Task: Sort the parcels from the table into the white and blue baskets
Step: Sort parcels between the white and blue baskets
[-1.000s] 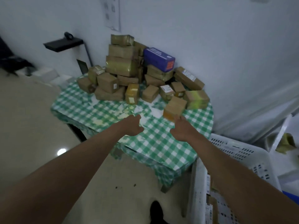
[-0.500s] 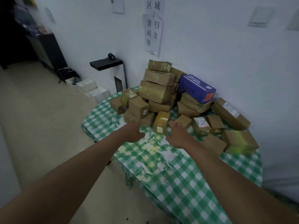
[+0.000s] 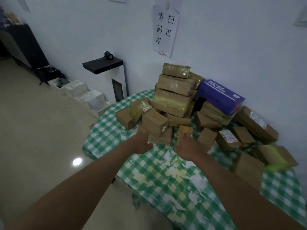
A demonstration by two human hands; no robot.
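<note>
A heap of brown taped parcels (image 3: pixel 172 100) stands at the back of the round table with its green checked cloth (image 3: pixel 166 176). A blue box (image 3: pixel 219 95) lies on the heap's right side. My right hand (image 3: pixel 187 146) grips a small yellow-taped parcel (image 3: pixel 185 129) at the front of the heap. My left hand (image 3: pixel 142 144) holds the near-left corner of a low flat brown parcel (image 3: pixel 162 138), on which a cube-shaped box (image 3: pixel 155 122) rests. Neither basket is in view.
More parcels spread along the table's right side (image 3: pixel 275 156), close to the wall. A black-topped white stand (image 3: pixel 103 65) and white foam boxes (image 3: pixel 83 92) sit on the floor left of the table. A paper notice (image 3: pixel 166 29) hangs on the wall.
The view swung left, away from the white basket, and closer to the heap. Both hands reached forward across the table; the right one took the small yellow-taped parcel and the left reached the flat parcel.
</note>
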